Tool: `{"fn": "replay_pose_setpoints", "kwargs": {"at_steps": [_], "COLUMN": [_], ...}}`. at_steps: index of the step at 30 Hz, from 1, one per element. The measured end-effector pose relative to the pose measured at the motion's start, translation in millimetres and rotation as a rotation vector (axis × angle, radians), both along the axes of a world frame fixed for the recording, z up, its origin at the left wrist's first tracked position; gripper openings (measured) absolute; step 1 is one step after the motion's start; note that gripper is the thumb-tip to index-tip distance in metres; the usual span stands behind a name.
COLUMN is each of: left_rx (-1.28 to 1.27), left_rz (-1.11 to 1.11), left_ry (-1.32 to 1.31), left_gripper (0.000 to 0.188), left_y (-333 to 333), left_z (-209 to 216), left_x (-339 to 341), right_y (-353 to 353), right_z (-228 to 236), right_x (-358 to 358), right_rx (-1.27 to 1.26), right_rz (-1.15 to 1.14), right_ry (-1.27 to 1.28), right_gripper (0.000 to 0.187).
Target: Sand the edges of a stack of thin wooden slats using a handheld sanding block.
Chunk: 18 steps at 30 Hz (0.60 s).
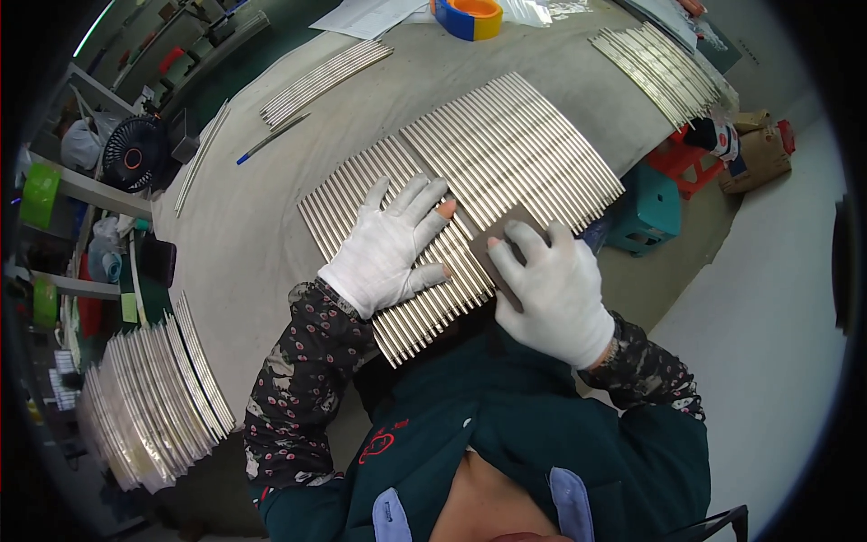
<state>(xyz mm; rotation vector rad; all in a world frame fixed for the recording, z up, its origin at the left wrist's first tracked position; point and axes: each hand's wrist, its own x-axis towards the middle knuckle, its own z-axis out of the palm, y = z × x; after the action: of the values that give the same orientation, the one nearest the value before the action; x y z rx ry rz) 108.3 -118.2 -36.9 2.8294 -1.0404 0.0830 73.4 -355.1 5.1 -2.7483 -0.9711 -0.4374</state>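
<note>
A wide row of thin, shiny metal rods point(506, 126) lies side by side on the grey table point(244, 244), with a narrow gap splitting it into two groups. My left hand point(375, 253), in a white glove with some bare fingertips, rests flat on the left group, fingers spread. Under the fingers of my gloved right hand point(560, 294) is a dark brown flat pad point(482, 248), pressed on the near ends of the rods around the gap. Its exact kind does not show, and the hand hides part of it.
More rods lie in a bundle point(325, 79) at the far left, a stack point(655, 72) at the far right and a wrapped pile point(149, 397) near left. A blue pen point(271, 140), tape rolls point(468, 18), a fan point(134, 154) and a teal stool point(646, 212) surround the work.
</note>
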Motion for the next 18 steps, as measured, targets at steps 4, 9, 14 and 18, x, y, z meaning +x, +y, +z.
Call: {"fn": "replay_pose_setpoints", "kwargs": {"at_steps": [4, 9, 14, 18], "left_rx": [-0.028, 0.025, 0.08, 0.027], "left_rz": [-0.018, -0.039, -0.049, -0.075], "left_ry": [0.009, -0.041, -0.02, -0.073], "left_gripper": [0.078, 0.078, 0.078, 0.074], "left_y": [1.6, -7.4, -14.9, -23.0], "left_z": [-1.2, -2.6, 2.9, 2.3], "left_x": [-1.1, 7.9, 17.0, 23.1], "right_y": [-43.1, -62.5, -62.9, -63.7], "right_z": [11.5, 1.6, -2.6, -2.7], "right_x": [-33.7, -43.4, -44.3, -43.1], "right_rx": [-0.014, 0.073, 0.109, 0.121], "right_rz": [0.024, -0.069, -0.094, -0.09], "right_ry": [0.107, 0.051, 0.084, 0.094], "right_gripper": [0.05, 0.052, 0.051, 0.052]}}
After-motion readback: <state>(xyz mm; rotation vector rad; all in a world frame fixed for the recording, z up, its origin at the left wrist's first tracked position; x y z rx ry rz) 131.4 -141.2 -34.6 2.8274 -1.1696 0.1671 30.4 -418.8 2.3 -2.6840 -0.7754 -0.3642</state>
